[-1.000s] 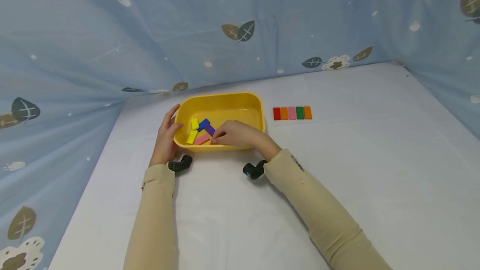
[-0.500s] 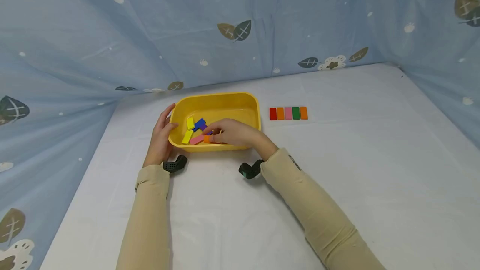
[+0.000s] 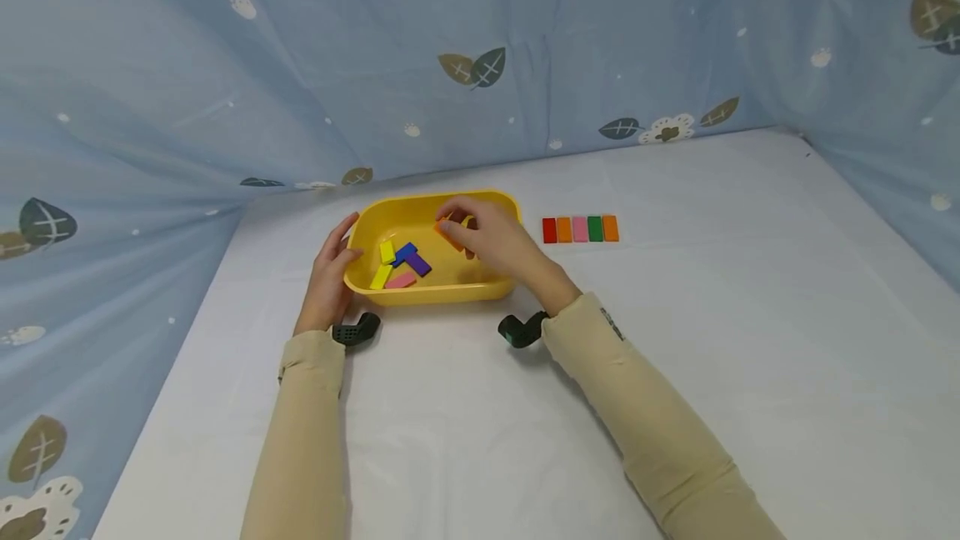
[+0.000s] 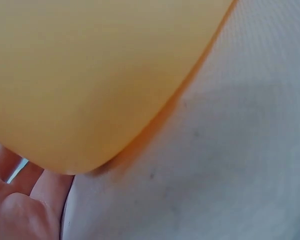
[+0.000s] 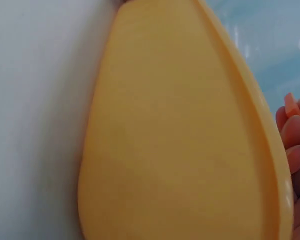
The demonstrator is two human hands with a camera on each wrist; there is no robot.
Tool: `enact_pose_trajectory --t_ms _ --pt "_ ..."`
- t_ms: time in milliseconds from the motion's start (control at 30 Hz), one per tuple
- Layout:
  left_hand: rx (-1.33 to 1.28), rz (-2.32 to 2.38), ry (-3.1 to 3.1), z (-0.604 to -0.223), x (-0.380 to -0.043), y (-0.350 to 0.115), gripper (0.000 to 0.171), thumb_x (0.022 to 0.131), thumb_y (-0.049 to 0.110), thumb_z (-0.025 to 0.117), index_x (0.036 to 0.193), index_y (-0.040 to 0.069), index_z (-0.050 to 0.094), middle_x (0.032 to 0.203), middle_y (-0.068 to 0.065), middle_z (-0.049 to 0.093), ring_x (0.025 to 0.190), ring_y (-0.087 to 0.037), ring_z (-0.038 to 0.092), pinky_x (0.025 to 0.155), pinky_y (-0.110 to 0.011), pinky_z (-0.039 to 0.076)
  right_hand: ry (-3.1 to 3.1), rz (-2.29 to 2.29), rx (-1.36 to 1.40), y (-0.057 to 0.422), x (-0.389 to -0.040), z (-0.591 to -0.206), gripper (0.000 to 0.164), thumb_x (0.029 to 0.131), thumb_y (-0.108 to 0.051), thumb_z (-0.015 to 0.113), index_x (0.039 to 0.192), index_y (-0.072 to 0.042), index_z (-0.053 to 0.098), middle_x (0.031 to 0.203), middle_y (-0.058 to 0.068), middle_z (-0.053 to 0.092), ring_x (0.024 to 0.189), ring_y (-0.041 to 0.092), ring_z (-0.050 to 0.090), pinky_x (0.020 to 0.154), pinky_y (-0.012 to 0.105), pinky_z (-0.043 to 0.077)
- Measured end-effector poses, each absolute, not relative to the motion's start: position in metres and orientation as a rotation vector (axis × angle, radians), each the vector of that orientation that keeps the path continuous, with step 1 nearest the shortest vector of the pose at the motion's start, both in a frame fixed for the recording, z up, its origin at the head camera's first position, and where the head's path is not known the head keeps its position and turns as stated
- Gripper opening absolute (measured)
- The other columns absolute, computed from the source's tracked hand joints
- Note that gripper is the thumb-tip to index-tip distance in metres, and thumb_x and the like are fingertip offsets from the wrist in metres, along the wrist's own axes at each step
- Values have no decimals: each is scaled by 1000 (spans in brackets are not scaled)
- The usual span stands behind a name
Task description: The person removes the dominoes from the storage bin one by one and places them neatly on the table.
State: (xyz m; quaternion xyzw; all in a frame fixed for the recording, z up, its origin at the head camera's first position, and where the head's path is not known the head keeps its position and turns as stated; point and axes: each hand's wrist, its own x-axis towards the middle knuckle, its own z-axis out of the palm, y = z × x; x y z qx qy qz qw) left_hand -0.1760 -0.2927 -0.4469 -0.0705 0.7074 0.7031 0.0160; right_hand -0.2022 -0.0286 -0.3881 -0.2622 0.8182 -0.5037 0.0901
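A yellow plastic tub (image 3: 420,297) stands on the white-covered table, and my left hand (image 3: 327,277) holds its left end, thumb at the rim and fingers along the outside. Over the tub's right half, my right hand (image 3: 491,238) pinches an orange block (image 3: 449,235) between thumb and fingers. The same orange block (image 5: 291,106) shows at the right edge of the right wrist view, beyond the tub wall. Inside the tub lie two yellow blocks (image 3: 381,277), a blue one (image 3: 405,253), a purple one (image 3: 418,264) and a pink one (image 3: 401,280).
Right of the tub, flat blocks form a side-by-side row: red (image 3: 550,230), orange (image 3: 565,230), pink (image 3: 581,229), green (image 3: 596,228) and another orange (image 3: 611,228). A blue leaf-print cloth (image 3: 337,65) hangs behind and to the left of the table.
My right hand has risen from the tub's near side and shifted back and right, lifting the orange block off the tub floor. The left hand keeps its hold on the tub.
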Motion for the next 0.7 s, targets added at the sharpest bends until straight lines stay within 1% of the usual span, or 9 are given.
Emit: enact_pose_trajectory --t_ms 133,200,300,400,500,567,633,700 --pt "-229 2166 2223 -449 -176 -295 51 90 15 44 135 38 34 138 1 32 121 -23 36 91 -29 41 2499 -1486 -774 -15 -204 -386 24 87 -35 53 105 -21 59 81 -4 56 57 28 54 49 30 45" --pt "-231 2167 2223 -449 -176 -296 51 90 15 44 134 39 34 137 1 32 121 -23 36 91 -28 41 2510 -1481 -755 -8 -205 -385 22 87 -35 54 105 -23 58 81 -4 57 57 28 54 49 30 45" --pt "-214 2178 2207 -449 -176 -295 52 90 15 44 135 38 34 138 0 32 121 -24 35 92 -30 39 2504 -1487 -726 6 -205 -385 21 86 -34 56 104 -24 58 84 -4 57 59 29 54 50 30 46" --pt "-203 2182 2201 -450 -176 -294 52 90 14 44 135 37 34 138 0 31 122 -24 35 93 -31 39 2500 -1499 -707 21 -206 -384 22 85 -35 57 104 -23 59 89 -4 57 60 26 54 51 31 46" --pt "-200 2171 2211 -451 -176 -294 52 90 14 44 136 37 33 138 0 32 122 -23 35 92 -30 39 2488 -1539 -666 38 -208 -384 22 85 -33 58 104 -23 60 92 -4 59 63 26 55 53 38 47" --pt "-204 2169 2217 -451 -176 -295 52 90 14 44 135 38 34 138 1 33 121 -23 36 91 -29 40 2481 -1566 -617 49 -210 -384 24 84 -34 58 106 -23 60 93 -3 59 66 31 55 54 40 47" --pt "-202 2168 2216 -451 -177 -295 52 90 14 44 135 37 33 138 0 33 121 -23 36 91 -28 40 2501 -1578 -555 59 -213 -384 26 84 -37 58 107 -25 60 93 -4 59 70 32 56 55 39 48" --pt "-202 2169 2213 -451 -176 -295 52 90 14 44 135 38 34 138 0 33 122 -24 36 91 -28 41 2526 -1585 -487 69 -216 -384 30 82 -42 57 108 -27 59 94 -4 59 69 31 53 51 35 47"
